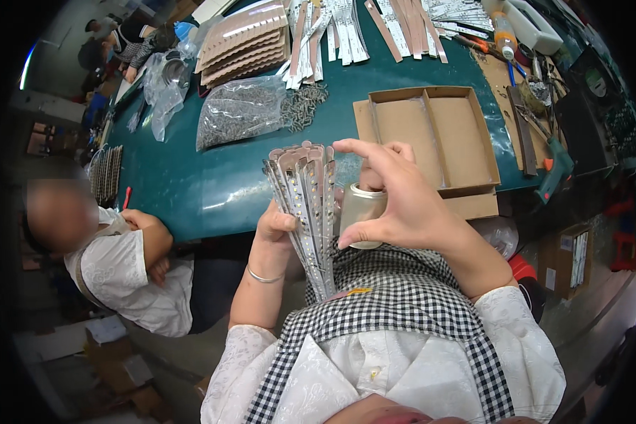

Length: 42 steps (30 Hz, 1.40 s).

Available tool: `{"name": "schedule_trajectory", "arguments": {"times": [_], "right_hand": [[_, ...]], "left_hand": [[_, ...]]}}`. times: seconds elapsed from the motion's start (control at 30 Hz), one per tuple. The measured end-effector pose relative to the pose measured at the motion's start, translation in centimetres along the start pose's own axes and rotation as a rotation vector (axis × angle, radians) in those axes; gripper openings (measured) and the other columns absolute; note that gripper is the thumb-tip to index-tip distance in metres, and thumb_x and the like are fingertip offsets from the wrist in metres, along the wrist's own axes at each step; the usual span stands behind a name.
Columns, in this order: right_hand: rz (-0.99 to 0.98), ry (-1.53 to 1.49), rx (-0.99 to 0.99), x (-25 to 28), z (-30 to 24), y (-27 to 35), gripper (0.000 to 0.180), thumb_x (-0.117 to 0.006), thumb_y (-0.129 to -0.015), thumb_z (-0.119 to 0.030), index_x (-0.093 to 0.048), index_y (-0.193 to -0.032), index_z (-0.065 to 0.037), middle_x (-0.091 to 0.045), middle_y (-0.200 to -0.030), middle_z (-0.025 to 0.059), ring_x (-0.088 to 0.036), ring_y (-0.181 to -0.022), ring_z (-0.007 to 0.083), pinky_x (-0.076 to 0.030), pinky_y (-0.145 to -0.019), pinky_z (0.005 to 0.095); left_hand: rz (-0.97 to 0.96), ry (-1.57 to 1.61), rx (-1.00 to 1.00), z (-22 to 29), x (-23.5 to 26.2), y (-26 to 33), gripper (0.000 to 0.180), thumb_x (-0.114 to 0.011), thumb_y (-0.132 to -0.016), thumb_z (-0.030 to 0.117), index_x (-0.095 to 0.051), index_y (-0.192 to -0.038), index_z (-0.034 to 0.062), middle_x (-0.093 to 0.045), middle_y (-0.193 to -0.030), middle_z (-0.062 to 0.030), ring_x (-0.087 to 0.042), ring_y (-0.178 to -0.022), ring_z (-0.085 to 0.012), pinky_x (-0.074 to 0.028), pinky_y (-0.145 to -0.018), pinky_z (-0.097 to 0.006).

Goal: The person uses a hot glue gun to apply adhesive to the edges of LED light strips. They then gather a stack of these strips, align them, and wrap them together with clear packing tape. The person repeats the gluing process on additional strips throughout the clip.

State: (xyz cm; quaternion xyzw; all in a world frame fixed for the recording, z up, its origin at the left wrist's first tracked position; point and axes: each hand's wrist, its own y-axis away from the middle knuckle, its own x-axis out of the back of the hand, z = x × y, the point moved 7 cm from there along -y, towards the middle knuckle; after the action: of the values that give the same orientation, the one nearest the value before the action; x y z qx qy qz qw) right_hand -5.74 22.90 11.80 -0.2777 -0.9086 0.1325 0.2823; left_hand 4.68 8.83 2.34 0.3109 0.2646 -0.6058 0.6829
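Note:
A bundle of narrow LED strips (305, 205) stands upright in front of my chest, white with small yellowish lights on the faces toward me. My left hand (274, 230) is closed round its left side, thumb across the strips. Just right of the bundle, my right hand (420, 205) holds a roll of clear film (359, 220), with fingers at the upper end of its core and the thumb by its lower part. The index finger of that hand reaches to the top right edge of the bundle. Whether film is wrapped round the strips I cannot tell.
On the green table (233, 191) are a cardboard tray (466, 141), a plastic bag of small metal parts (240, 109), stacked brown panels (244, 42) and loose LED strips (346, 32). Tools and a glue gun (557, 169) lie right. A seated person (134, 268) is at left.

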Motion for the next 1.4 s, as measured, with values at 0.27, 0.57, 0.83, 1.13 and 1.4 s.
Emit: {"name": "schedule_trajectory", "arguments": {"times": [0.27,0.57,0.83,1.13,1.4], "right_hand": [[-0.066,0.210,0.180,2.0,-2.9,0.9,0.088,-0.087,-0.054,-0.057,-0.060,-0.121,-0.007,-0.048,-0.076,0.0021,-0.050,-0.076,0.0211,-0.032,-0.093,0.0407],[-0.151,0.239,0.135,4.1,-5.2,2.3,0.071,-0.090,-0.057,-0.038,-0.064,-0.114,-0.007,-0.045,-0.069,0.0007,-0.045,-0.070,0.0206,-0.033,-0.083,0.0375],[-0.054,-0.071,0.233,4.4,-5.1,2.4,0.048,-0.088,-0.058,-0.020,-0.069,-0.100,-0.006,-0.062,-0.078,0.0032,-0.047,-0.076,0.0241,-0.040,-0.071,0.0354],[-0.006,0.027,0.229,3.0,-3.6,3.0,0.054,-0.089,-0.061,-0.029,-0.070,-0.105,-0.005,-0.063,-0.078,0.0038,-0.048,-0.077,0.0251,-0.040,-0.071,0.0357],[-0.073,0.201,0.412,2.2,-6.1,3.4,0.052,-0.085,-0.057,-0.027,-0.073,-0.104,-0.008,-0.052,-0.067,-0.0013,-0.044,-0.069,0.0211,-0.039,-0.073,0.0396]], "left_hand": [[-0.155,0.046,-0.126,-0.4,-1.9,1.2,0.100,-0.092,-0.058,0.032,-0.044,-0.139,-0.0004,-0.061,-0.116,-0.0192,-0.063,-0.096,-0.0295,-0.058,-0.079,-0.045],[-0.073,0.004,-0.066,-0.2,-3.0,1.8,0.098,-0.085,-0.057,0.010,-0.037,-0.142,-0.0040,-0.058,-0.120,-0.0228,-0.063,-0.108,-0.0351,-0.058,-0.087,-0.060],[-0.101,-0.023,-0.081,1.1,-4.4,1.8,0.099,-0.087,-0.052,0.012,-0.044,-0.139,-0.0045,-0.060,-0.120,-0.0189,-0.063,-0.111,-0.0348,-0.056,-0.091,-0.047],[-0.252,-0.121,-0.068,1.3,-5.1,2.1,0.105,-0.091,-0.049,0.016,-0.044,-0.141,0.0010,-0.054,-0.135,-0.0205,-0.051,-0.127,-0.0367,-0.046,-0.101,-0.048],[-0.077,-0.120,-0.157,0.9,-3.0,1.8,0.094,-0.091,-0.050,0.025,-0.049,-0.132,0.0030,-0.061,-0.105,-0.0123,-0.055,-0.104,-0.0307,-0.045,-0.090,-0.041]]}}
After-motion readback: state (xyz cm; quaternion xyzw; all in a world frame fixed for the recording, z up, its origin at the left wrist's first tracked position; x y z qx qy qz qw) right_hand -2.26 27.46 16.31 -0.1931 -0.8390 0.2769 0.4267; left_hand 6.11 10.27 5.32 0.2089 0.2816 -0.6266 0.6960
